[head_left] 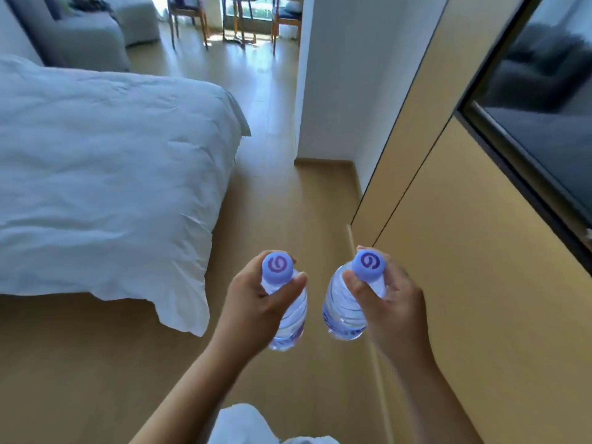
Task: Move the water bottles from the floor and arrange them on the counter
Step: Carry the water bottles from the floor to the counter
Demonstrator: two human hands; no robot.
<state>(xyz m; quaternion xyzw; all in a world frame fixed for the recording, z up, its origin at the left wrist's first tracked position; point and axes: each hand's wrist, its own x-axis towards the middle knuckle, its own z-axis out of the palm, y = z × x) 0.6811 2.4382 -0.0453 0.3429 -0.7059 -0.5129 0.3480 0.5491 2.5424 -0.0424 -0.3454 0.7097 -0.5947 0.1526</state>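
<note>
Bottles fill both hands: my left hand [256, 302] clamps one water bottle [290, 318] by its neck, my right hand [389, 302] another [344, 312], both right of the bed [105, 174].

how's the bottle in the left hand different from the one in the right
The left bottle hangs nearer the bed; the right bottle hangs nearer the wooden wall panel. The left hand covers more of its bottle than the right hand does. Both are clear, capped in lilac, gripped at the neck.

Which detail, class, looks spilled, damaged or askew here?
Nothing stands out. Both hands, left and right, grip capped bottles, left bottle and right bottle, above a dry floor.
</note>
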